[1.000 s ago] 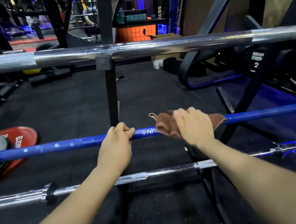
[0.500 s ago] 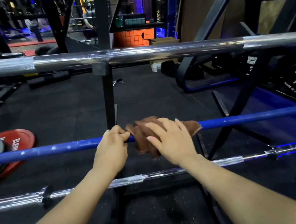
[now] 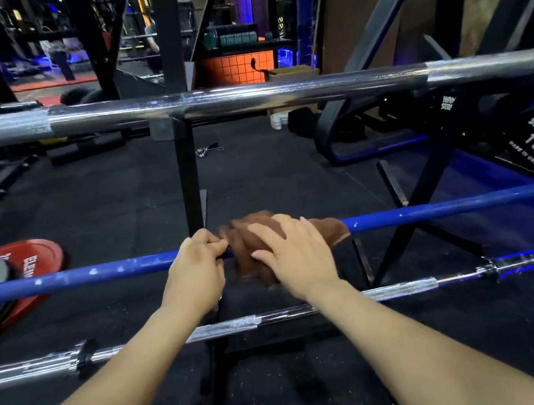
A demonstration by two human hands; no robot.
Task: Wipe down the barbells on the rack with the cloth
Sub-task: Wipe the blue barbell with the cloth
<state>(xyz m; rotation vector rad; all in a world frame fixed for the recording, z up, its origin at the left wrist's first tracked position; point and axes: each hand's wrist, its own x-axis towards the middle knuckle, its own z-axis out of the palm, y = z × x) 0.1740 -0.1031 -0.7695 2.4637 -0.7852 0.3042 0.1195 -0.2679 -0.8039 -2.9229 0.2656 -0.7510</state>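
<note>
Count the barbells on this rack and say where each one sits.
3. The chrome barbell lies across the top, the blue barbell in the middle under both hands, and the thin chrome barbell lowest. Bars outside the frame may be hidden.

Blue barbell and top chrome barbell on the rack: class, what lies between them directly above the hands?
In the head view, the rack's black upright post spans the gap between the blue barbell and the top chrome barbell; dark floor shows behind.

Left hand [image 3: 196, 275] blocks the blue barbell [image 3: 450, 207]; its right stretch lies bare.
</note>
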